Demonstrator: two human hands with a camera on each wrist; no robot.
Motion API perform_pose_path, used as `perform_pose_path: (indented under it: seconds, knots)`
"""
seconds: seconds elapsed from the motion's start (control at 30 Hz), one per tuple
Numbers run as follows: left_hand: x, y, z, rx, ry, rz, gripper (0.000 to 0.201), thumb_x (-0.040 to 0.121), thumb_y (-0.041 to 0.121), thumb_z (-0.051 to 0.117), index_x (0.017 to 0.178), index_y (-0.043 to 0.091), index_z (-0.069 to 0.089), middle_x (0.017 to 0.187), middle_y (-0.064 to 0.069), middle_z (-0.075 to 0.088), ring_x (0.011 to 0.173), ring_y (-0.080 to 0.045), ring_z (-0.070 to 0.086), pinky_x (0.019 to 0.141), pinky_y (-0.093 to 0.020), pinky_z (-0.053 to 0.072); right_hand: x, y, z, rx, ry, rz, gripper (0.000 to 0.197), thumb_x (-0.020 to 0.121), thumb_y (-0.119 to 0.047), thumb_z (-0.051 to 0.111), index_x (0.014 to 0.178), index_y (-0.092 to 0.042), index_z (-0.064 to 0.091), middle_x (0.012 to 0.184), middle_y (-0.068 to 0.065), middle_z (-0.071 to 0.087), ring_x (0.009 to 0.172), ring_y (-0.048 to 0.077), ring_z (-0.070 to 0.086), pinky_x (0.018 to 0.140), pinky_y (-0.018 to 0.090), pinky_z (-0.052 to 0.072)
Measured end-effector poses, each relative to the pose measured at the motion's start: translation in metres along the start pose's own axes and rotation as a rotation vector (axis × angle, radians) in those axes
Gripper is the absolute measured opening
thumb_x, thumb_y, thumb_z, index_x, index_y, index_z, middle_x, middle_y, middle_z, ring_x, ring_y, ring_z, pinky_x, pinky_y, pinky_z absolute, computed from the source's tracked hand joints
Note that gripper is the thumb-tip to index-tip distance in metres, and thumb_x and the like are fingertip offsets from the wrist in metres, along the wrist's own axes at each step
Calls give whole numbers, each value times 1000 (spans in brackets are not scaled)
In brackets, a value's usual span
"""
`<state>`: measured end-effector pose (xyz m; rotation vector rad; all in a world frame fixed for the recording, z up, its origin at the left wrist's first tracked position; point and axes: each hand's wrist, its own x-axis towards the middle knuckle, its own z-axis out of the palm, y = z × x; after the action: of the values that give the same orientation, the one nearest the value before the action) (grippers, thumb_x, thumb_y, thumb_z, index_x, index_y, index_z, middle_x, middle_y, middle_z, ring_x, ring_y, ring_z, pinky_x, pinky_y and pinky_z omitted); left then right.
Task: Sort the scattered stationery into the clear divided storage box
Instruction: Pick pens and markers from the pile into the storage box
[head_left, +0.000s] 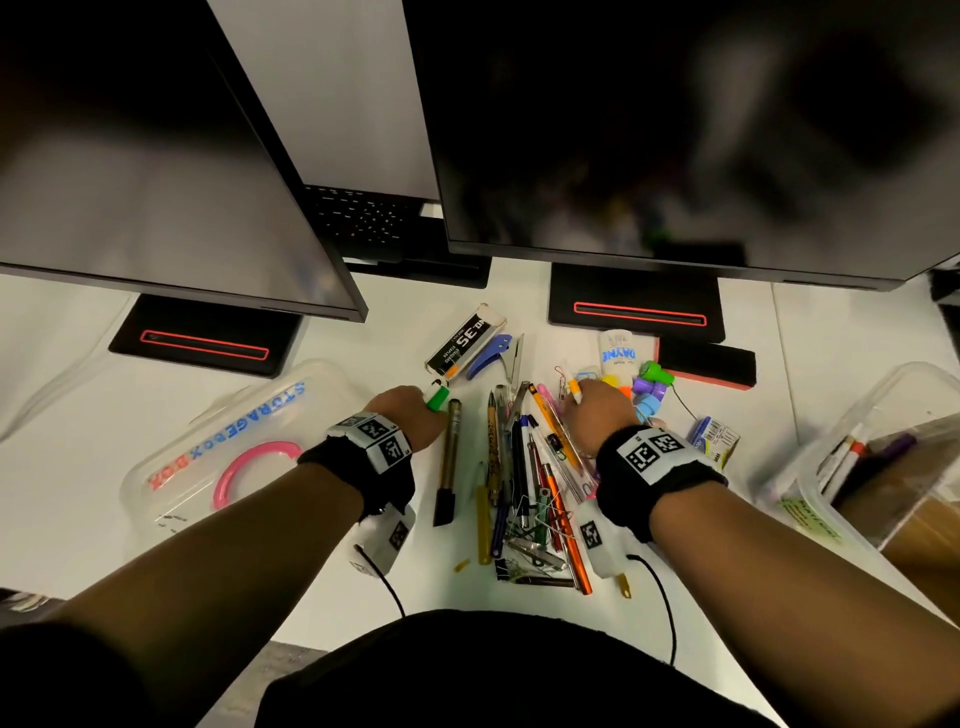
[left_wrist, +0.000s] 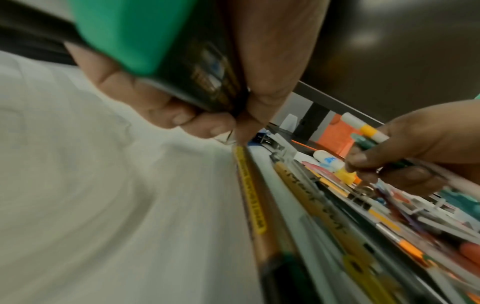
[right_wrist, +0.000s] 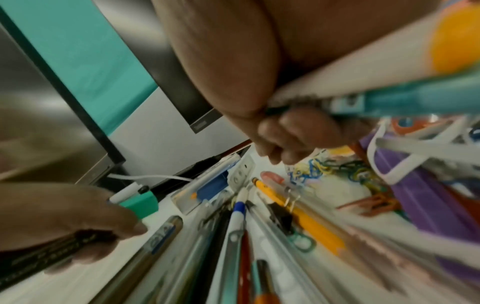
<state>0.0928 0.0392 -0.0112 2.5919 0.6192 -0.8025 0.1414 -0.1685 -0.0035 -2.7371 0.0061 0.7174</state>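
Observation:
My left hand (head_left: 415, 410) grips a green-capped marker (head_left: 437, 397) with a dark barrel (left_wrist: 202, 78), just left of the stationery pile (head_left: 524, 483). A brown pen (head_left: 451, 447) lies right beside that hand. My right hand (head_left: 592, 405) rests at the pile's far right and grips a white marker with an orange band (head_left: 574, 388) together with a teal pen (right_wrist: 415, 98). The clear storage box (head_left: 810, 467) stands at the far right, with several markers (head_left: 852, 457) inside. Its dividers are hard to make out.
The box lid (head_left: 171, 467) with a pink handle lies at the left. Behind the pile are a staple box (head_left: 465, 338), a blue staple remover (head_left: 488, 353), a glue bottle (head_left: 618, 353), a black eraser (head_left: 706, 361) and coloured stamps (head_left: 649, 384). Two monitors (head_left: 675, 130) overhang the back.

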Motion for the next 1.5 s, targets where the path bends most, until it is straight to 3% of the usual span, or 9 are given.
perform_pose_path:
  seconds: [0.13, 0.43, 0.63, 0.8, 0.93, 1.03, 1.27, 1.43, 1.5]
  knots:
    - [-4, 6, 12, 142, -112, 26, 59, 76, 64, 57, 100, 10, 56, 93, -8, 57, 84, -23, 54, 69, -29, 40, 1, -5, 9, -144, -46, 7, 27, 94, -10, 45, 117, 0, 57, 124, 17, 60, 114, 30, 58, 90, 34, 49]
    - [-5, 10, 23, 174, -53, 81, 40, 82, 38, 62, 108, 8, 57, 110, -11, 63, 101, -27, 60, 70, -26, 39, 4, -1, 12, -152, -16, 36, 33, 91, -12, 53, 122, -3, 52, 126, 14, 58, 114, 28, 59, 91, 38, 52]
    - [-3, 5, 14, 85, -86, 47, 40, 84, 39, 59, 107, 7, 57, 108, -11, 61, 83, -22, 49, 72, -27, 39, 3, 3, 10, -159, -34, -22, 35, 93, -20, 50, 121, 0, 51, 128, 17, 56, 116, 29, 56, 91, 32, 48]
    - [-12, 23, -13, -52, -87, 89, 26, 88, 34, 56, 91, 8, 55, 87, -8, 52, 81, -25, 51, 71, -29, 37, -2, 5, -16, 247, 103, 33, 23, 92, -26, 50, 97, -4, 55, 94, 13, 59, 90, 31, 57, 72, 32, 43]
    - [-19, 68, -38, -277, -113, 176, 34, 84, 41, 58, 84, 7, 59, 82, -12, 57, 79, -26, 54, 71, -28, 41, -9, 20, -50, 666, 196, 63, 17, 94, -21, 47, 84, -7, 50, 79, 11, 52, 73, 26, 48, 64, 28, 34]
    - [-30, 116, -42, -597, -178, 231, 52, 55, 52, 66, 77, 5, 69, 87, -17, 67, 83, -32, 63, 88, -41, 52, -23, 42, -75, 887, 226, 134, 25, 93, -18, 45, 70, -12, 51, 70, 11, 56, 63, 25, 50, 60, 29, 41]
    - [-75, 233, -15, -760, -516, 386, 27, 67, 37, 67, 52, 15, 61, 66, -7, 52, 63, -23, 45, 68, -34, 37, -75, 116, -119, 1230, 229, 285, 17, 96, -10, 41, 84, -5, 52, 59, 9, 46, 44, 21, 47, 41, 23, 40]
    - [-96, 290, 13, -719, -554, 442, 28, 88, 16, 55, 61, 9, 55, 53, 0, 52, 48, -11, 48, 53, -22, 41, -89, 167, -139, 1259, 271, 433, 14, 90, -11, 45, 80, -3, 50, 69, 16, 50, 45, 25, 55, 42, 29, 48]
    - [-102, 304, 18, -671, -609, 428, 28, 89, 17, 54, 63, 10, 53, 49, 1, 51, 40, -8, 53, 51, -21, 48, -85, 189, -136, 1163, 259, 474, 22, 79, -24, 57, 85, -4, 59, 85, 18, 60, 73, 34, 66, 66, 45, 58]
